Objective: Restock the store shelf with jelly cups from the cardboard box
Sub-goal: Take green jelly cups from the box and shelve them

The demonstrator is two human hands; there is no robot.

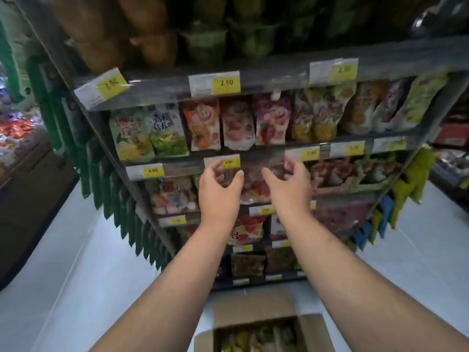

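Note:
A clear bag of jelly cups (253, 185) hangs in front of the third shelf of the store rack (279, 74), blurred by motion. My left hand (219, 191) grips its upper left side with thumb and curled fingers. My right hand (289, 185) grips its upper right side the same way. Both forearms reach up from the bottom of the view. The open cardboard box (253, 307) stands on the floor below my arms, with more colourful packs (258, 339) inside.
Snack pouches (228, 125) fill the shelf above, and jelly packs (172, 195) sit left of my hands. Yellow price tags (225, 83) line the shelf edges. Green hanging packets (121, 207) run down the rack's left end. The pale floor (76, 275) lies to the left.

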